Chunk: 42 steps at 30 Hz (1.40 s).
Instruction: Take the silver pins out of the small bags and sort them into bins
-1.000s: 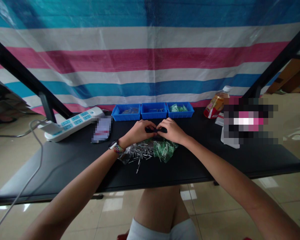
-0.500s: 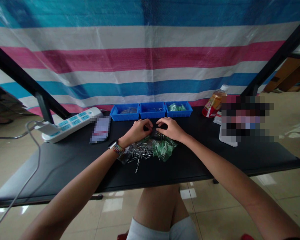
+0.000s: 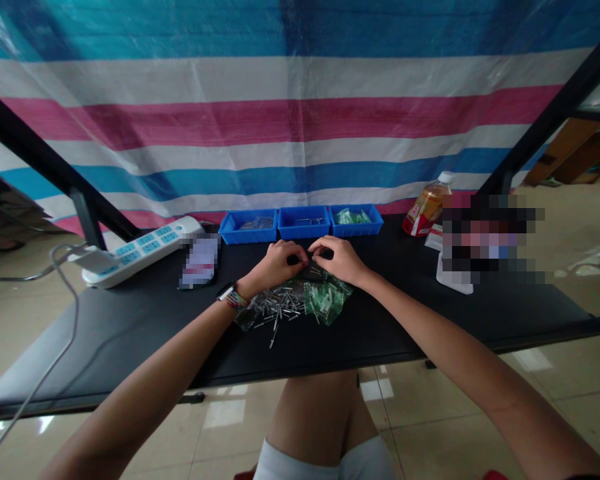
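Above the heap of metal pins (image 3: 275,310) and green bag (image 3: 325,299), both hands, left hand (image 3: 275,265) and right hand (image 3: 341,259), pinch one small dark part (image 3: 309,265); the blue bins (image 3: 303,223) hold little.

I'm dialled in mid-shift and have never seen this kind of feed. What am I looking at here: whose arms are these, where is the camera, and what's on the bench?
There is no machine: these are a person's bare arms, seen from a camera on their head looking down. The left hand and right hand meet over a small dark part, too small to identify. Beneath them on the black table lie metal pins and a bag of green parts. Behind stand three blue trays, a white power strip on the left and a drink bottle on the right.
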Each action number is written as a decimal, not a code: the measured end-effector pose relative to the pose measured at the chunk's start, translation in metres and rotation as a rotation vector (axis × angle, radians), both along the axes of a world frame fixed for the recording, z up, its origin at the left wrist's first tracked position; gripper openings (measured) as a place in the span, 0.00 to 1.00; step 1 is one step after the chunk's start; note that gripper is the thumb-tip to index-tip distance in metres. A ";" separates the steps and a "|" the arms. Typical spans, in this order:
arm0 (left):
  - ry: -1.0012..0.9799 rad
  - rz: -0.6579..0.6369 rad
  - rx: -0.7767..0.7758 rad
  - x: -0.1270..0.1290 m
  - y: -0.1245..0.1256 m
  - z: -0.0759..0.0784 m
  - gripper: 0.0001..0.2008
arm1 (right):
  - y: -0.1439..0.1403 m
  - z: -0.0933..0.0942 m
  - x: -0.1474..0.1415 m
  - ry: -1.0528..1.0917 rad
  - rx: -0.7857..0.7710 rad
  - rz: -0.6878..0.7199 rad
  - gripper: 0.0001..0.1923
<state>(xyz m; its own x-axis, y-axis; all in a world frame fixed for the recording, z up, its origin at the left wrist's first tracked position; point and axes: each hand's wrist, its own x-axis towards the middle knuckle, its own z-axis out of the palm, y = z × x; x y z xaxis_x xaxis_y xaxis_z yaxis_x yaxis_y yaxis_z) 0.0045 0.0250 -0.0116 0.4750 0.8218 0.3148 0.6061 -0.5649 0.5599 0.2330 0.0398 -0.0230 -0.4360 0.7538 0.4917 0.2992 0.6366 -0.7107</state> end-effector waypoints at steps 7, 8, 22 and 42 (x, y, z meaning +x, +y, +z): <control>-0.453 0.043 -0.124 0.001 0.002 0.007 0.08 | 0.005 -0.005 -0.004 0.265 -0.293 -0.025 0.16; -0.518 0.042 -0.155 0.002 0.003 0.008 0.09 | 0.005 -0.005 -0.004 0.305 -0.350 0.001 0.16; -0.607 0.040 -0.539 0.005 -0.004 0.016 0.34 | -0.012 0.015 -0.005 0.398 -0.198 0.018 0.13; -0.534 0.011 -0.304 0.008 -0.010 0.021 0.17 | -0.008 0.011 -0.005 0.484 -0.526 0.116 0.17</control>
